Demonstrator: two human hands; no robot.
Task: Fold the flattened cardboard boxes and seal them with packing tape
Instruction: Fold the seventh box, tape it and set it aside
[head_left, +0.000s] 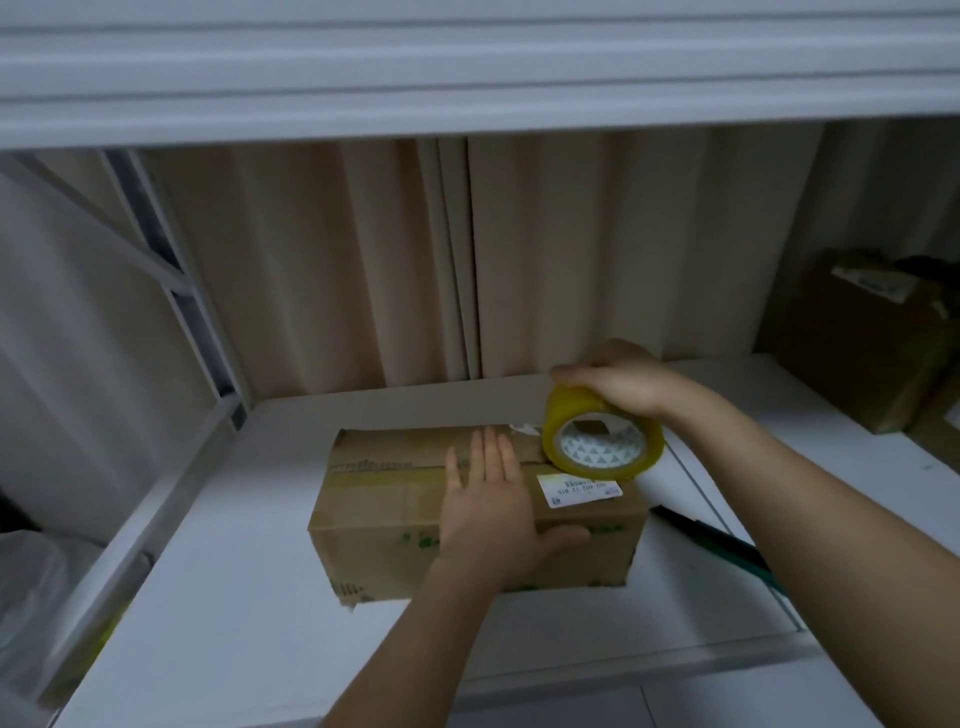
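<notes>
Pressing flat on the closed cardboard box (395, 499), my left hand (491, 512) lies with fingers straight over the top seam and the thumb hooked over the near edge. The box sits on the white shelf (234, 597), a white shipping label (579, 490) on its top near the right end. My right hand (621, 384) grips the yellowish packing tape roll (602, 441) from above, its rim touching the box top at the seam. A dark tool (711, 543) lies on the shelf just right of the box.
</notes>
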